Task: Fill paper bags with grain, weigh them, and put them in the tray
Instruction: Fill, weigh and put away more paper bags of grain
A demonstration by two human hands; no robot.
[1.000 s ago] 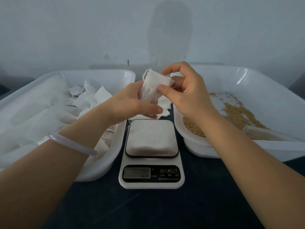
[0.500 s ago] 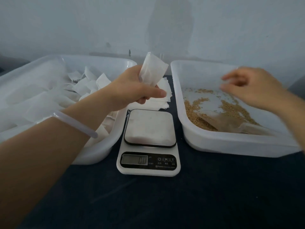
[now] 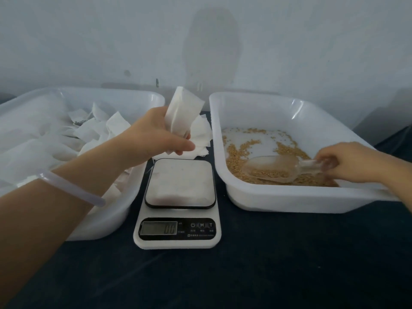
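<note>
My left hand (image 3: pixel 153 139) grips a small white paper bag (image 3: pixel 181 112) upright, above the far edge of the digital scale (image 3: pixel 178 201), whose platform is bare and whose display reads 0.0. My right hand (image 3: pixel 347 161) holds the handle of a clear plastic scoop (image 3: pixel 274 168) that lies in the grain (image 3: pixel 243 152) inside the white right-hand tub (image 3: pixel 289 197). Some grain sits in the scoop's bowl. The left-hand white tray (image 3: pixel 107 221) holds several white paper bags (image 3: pixel 93 130).
A small stack of flat white bags (image 3: pixel 200 139) lies on the dark tabletop (image 3: pixel 245 275) behind the scale, between the two tubs. A pale wall stands close behind both tubs.
My right hand left the bag, moved right into the grain tub and took hold of the scoop's handle. My left hand has kept the bag raised.
</note>
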